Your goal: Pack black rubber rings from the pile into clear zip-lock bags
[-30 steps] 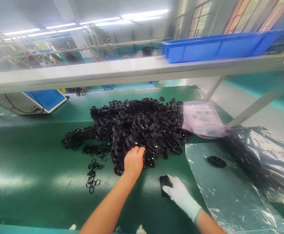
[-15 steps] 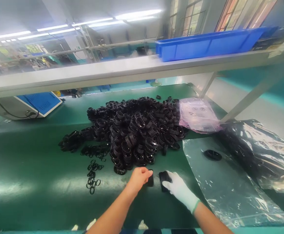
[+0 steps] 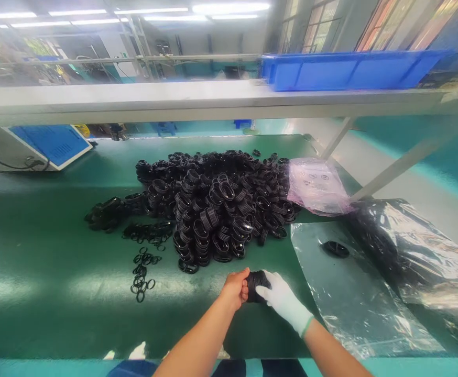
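Note:
Between my two hands is a stack of black oval rings (image 3: 257, 286), pressed together side by side just above the green table. My bare left hand (image 3: 235, 288) closes on the left end of the stack. The right end is gripped by my right hand (image 3: 283, 299), which wears a white knitted glove. Beyond them rises a large heap of the same glossy black oval rings (image 3: 213, 209), many in short stacks. Left of my hands lie several small thin black rings (image 3: 142, 277) in a loose scatter.
On the right a clear plastic bag (image 3: 350, 298) lies flat with one black oval piece (image 3: 336, 249) on it. Pinkish printed bags (image 3: 317, 183) and a filled black bag (image 3: 410, 241) lie beyond. A white shelf (image 3: 154, 102) crosses above, bearing a blue bin (image 3: 350, 70).
My hands have come together, joining the rings each held into one longer stack. My left hand has moved right. The view has tilted slightly.

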`<state>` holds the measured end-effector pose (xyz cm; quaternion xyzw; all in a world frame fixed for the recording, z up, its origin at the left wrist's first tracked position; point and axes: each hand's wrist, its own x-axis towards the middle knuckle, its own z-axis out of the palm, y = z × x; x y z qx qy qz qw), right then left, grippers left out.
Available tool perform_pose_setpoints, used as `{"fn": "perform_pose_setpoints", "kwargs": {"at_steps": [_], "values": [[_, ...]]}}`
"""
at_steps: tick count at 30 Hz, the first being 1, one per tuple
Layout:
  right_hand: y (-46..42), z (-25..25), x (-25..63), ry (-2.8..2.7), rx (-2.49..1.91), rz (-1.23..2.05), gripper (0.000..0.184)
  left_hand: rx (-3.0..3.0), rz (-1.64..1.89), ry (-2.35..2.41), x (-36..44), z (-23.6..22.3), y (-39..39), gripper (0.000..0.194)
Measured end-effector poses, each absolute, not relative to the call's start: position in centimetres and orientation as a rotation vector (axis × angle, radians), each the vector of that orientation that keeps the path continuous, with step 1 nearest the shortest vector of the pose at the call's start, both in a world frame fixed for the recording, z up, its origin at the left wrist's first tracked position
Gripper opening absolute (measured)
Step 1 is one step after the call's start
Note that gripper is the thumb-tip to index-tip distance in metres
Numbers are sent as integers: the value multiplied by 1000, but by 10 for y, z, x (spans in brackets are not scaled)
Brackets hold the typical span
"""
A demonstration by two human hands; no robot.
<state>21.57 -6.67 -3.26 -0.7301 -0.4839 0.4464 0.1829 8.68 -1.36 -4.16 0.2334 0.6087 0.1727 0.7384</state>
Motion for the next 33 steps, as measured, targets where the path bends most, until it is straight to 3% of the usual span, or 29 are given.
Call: {"fn": "perform_pose_setpoints", "kwargs": {"at_steps": [7,10,13,17,25,28,33], "values": [[-63,-22,200,-1365,-2154,1171,31,764,310,1488,73,-15,-4,34],[-63,-17,198,-1360,-2194,1207,29,1429,439,1679,41,33,24,15],[-64,-12,198,-1351,-2195,1217,34,2413,362,1715,17,82,67,29],[-64,-12,199,-1323,-2218,1221,45,2916,-39,1340,15,108,113,24],[-63,-16,197,-1308,-2210,1231,43,2871,-232,1253,13,117,129,13],[-63,-14,197,-1283,-2207,1253,41,2711,42,1263,-3,131,117,12],[-64,-13,196,-1255,-2202,1284,42,1734,551,1037,-19,122,67,12]]}}
